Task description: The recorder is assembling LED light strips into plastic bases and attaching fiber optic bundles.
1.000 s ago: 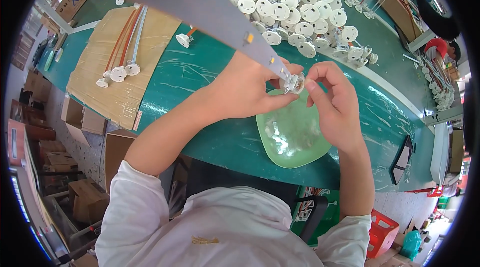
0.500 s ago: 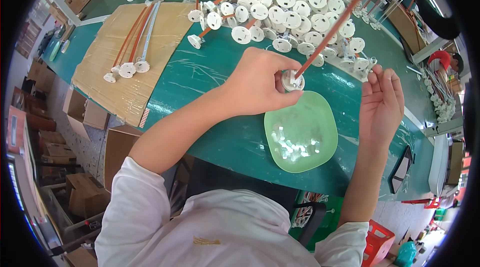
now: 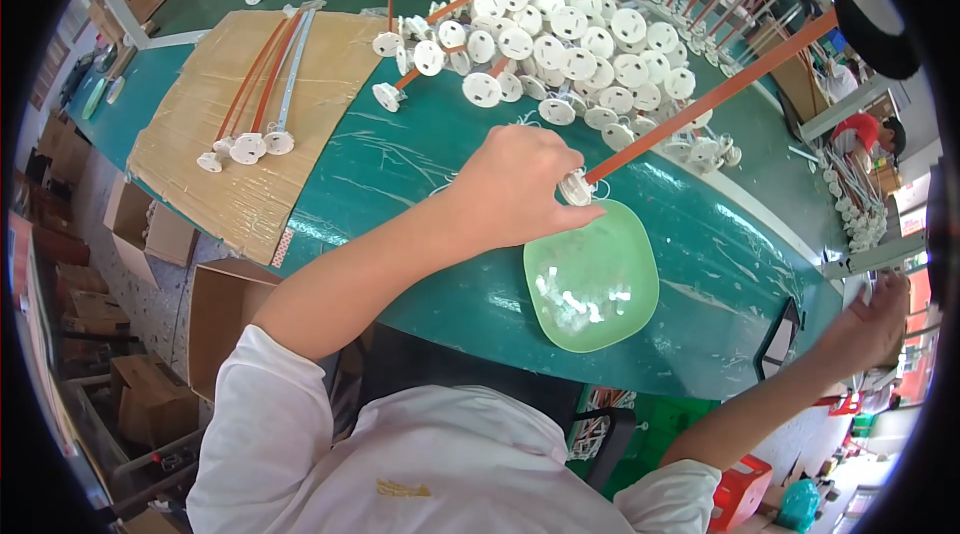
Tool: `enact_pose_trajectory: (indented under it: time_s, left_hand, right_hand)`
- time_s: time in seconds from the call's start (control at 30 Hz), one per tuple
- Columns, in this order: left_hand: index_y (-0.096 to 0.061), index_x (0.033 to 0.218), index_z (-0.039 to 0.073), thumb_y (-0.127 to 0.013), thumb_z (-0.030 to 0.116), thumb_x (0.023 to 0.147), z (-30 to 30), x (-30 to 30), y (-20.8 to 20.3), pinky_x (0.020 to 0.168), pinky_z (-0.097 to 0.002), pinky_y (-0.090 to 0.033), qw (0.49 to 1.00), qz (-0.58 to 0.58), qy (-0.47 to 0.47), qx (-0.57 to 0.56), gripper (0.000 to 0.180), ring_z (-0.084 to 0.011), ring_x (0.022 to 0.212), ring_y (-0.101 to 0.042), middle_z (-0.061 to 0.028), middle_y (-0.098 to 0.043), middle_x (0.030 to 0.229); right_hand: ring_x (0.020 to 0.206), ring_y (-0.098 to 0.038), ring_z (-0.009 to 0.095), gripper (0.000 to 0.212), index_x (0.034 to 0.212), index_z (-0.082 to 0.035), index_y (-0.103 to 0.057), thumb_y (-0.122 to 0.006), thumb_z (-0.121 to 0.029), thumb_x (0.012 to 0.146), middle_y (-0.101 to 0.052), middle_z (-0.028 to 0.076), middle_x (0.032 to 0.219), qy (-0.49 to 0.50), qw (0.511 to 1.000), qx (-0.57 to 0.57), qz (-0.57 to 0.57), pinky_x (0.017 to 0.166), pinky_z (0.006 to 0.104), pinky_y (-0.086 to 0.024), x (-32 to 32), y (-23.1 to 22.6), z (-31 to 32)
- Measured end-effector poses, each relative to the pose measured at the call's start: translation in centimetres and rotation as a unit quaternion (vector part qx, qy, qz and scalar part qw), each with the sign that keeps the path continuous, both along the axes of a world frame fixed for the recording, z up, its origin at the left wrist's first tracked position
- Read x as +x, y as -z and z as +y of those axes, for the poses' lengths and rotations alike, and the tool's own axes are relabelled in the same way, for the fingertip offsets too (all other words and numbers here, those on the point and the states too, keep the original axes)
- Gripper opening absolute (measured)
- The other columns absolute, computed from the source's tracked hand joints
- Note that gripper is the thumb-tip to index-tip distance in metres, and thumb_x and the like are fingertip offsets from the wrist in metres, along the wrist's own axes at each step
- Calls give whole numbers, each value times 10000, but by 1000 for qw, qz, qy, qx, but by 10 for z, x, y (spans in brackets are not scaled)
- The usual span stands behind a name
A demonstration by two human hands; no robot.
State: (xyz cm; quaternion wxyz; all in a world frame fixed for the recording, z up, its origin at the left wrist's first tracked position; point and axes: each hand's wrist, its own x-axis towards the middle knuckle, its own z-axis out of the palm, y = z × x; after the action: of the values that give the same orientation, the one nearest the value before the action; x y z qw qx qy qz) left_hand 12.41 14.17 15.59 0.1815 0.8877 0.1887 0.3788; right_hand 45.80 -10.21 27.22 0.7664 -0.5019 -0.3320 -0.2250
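Note:
My left hand [image 3: 525, 184] is closed around a white round base [image 3: 576, 188] with a thin wire loop beside it. A long reddish-brown strip [image 3: 710, 99] rises from that base toward the upper right. Just below the fingers sits a light green square bowl [image 3: 592, 279], with small shiny clear pieces inside. My right hand [image 3: 878, 322] is stretched far out to the right, past the table edge, near a grey metal bar [image 3: 880, 258]. Its fingers are small and partly hidden there, so whether they grip anything is unclear.
A large heap of white round bases [image 3: 580, 44] covers the far middle of the green table [image 3: 450, 319]. Several strips with bases lie on flat cardboard [image 3: 185, 144] at left. A dark flat device [image 3: 777, 337] rests near the right edge. A person in red [image 3: 858, 134] sits beyond.
My right hand has swung from above the table out to the far right. In my left hand, the strip has tilted lower toward the right.

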Motion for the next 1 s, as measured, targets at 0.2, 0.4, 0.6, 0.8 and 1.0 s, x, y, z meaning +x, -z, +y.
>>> enact_pose_trajectory:
  time_s: [0.2,0.4,0.6,0.8,1.0]
  left_hand:
    - [-695,803,4,-872,262,590,-7,-6,4,490,-297,-497,996,-59,-2,64,379,-186,522,-599,-62,-620,652]
    - [-675,800,24,-832,232,597,-18,-2,1,532,-333,-525,994,-67,18,81,331,-232,639,-650,-71,-633,738]
    - [-655,789,11,-833,227,598,-22,0,5,491,-317,-507,975,-147,22,167,339,-215,576,-619,-60,-622,753]
    - [-655,753,25,-840,262,611,-19,3,6,472,-318,-500,983,-136,15,125,332,-205,539,-603,-50,-605,713]
    - [-659,729,36,-833,316,644,-16,0,2,471,-311,-501,986,-121,11,110,340,-201,537,-605,-39,-603,692]
  right_hand:
    - [556,-460,83,269,956,-75,-758,-784,14,703,-541,5,682,-149,877,-353,-290,491,241,-328,-189,74,98]
    - [540,-431,78,287,1003,-71,-764,-785,-13,723,-538,9,654,-216,878,-388,-177,477,250,-304,-197,92,110]
    - [545,-432,73,187,932,-39,-749,-746,17,754,-537,17,635,-236,890,-343,-188,477,245,-298,-198,99,108]
    - [550,-456,117,110,872,-26,-699,-716,30,778,-550,45,680,-146,892,-340,-257,483,266,-328,-197,96,106]
    - [601,-483,125,132,825,-3,-674,-668,-110,902,-574,47,700,186,946,-251,-85,524,275,-352,-120,61,72]
